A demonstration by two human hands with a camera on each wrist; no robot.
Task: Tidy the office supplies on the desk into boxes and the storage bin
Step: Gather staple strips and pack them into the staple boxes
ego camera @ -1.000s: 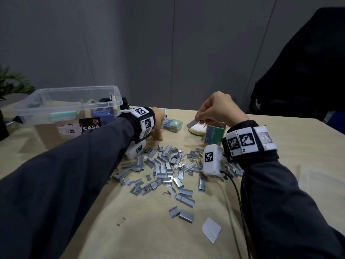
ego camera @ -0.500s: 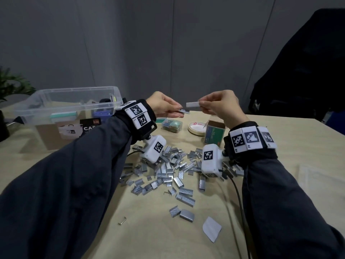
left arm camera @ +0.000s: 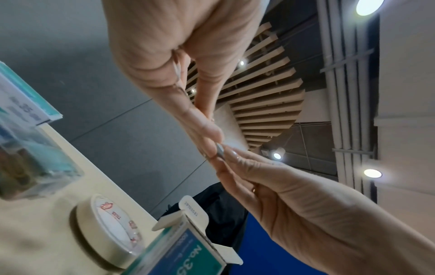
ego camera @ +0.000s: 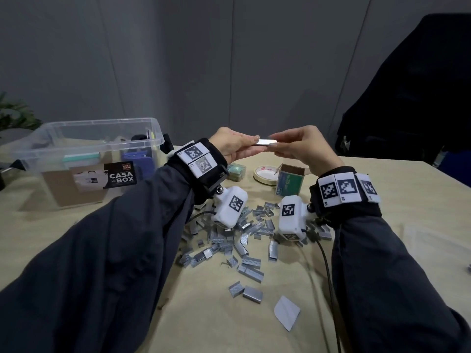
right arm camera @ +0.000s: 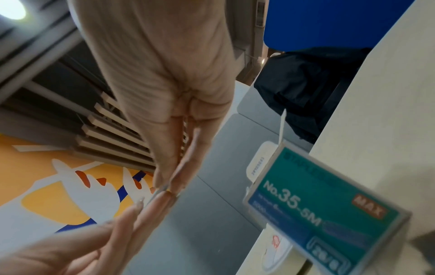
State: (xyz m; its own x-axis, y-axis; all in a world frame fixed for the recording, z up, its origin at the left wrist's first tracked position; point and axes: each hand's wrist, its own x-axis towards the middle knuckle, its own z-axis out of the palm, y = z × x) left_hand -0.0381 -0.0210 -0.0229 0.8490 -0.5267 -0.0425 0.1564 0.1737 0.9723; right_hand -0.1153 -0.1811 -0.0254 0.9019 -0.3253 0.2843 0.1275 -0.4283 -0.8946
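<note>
Both hands are raised above the desk and meet at one short silvery staple strip [ego camera: 266,142]. My left hand [ego camera: 254,143] pinches its left end and my right hand [ego camera: 274,144] pinches its right end. The left wrist view shows the staple strip [left arm camera: 220,151] edge-on between the fingertips of both hands, and so does the right wrist view [right arm camera: 162,192]. Below the hands stands an open green staple box [ego camera: 289,180], upright with its flap up. A pile of loose staple strips [ego camera: 244,233] covers the desk in front of it.
A clear storage bin [ego camera: 89,154] holding several items stands at the back left. A tape roll [ego camera: 265,173] and a small clear box [ego camera: 235,170] lie behind the pile. A grey paper scrap [ego camera: 286,312] lies near the front. A dark chair stands at the back right.
My left hand rose from the pile with a small piece of staples. Both hands moved up and together, and now they hold one strip between them.
</note>
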